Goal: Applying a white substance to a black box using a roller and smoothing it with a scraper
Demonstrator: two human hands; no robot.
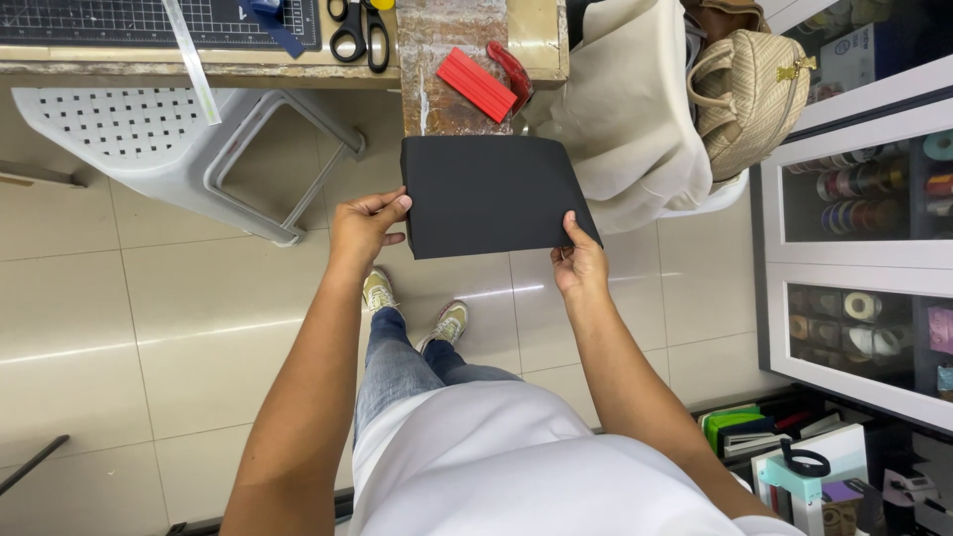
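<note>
**Black sheet held flat above the floor, both hands at its near edge**

A person standing on pale floor tiles [149,298] holds a black sheet [491,194] level in front of the body, just short of the counter [298,60]. The left hand [365,223] is clamped on the sheet's left edge, thumb on top; the right hand [579,260] pinches the near right corner. Keeping the sheet this way calls for even tension from both sides and light pinches at the margins, so it neither sags nor creases, in this observer's judgement.

On the counter lie black-handled scissors [359,32], a cutting mat [149,20], a clear ruler [194,65] overhanging the edge, and a red strip [476,84]. A white plastic chair [149,139] sits beneath. To the right, a glass-fronted cabinet [854,248] holds rolls of ribbon or tape on its shelves; a woven handbag [745,94] rests on a cream cloth [625,119]. A bin at lower right [794,467] holds booklets and small boxes.
</note>
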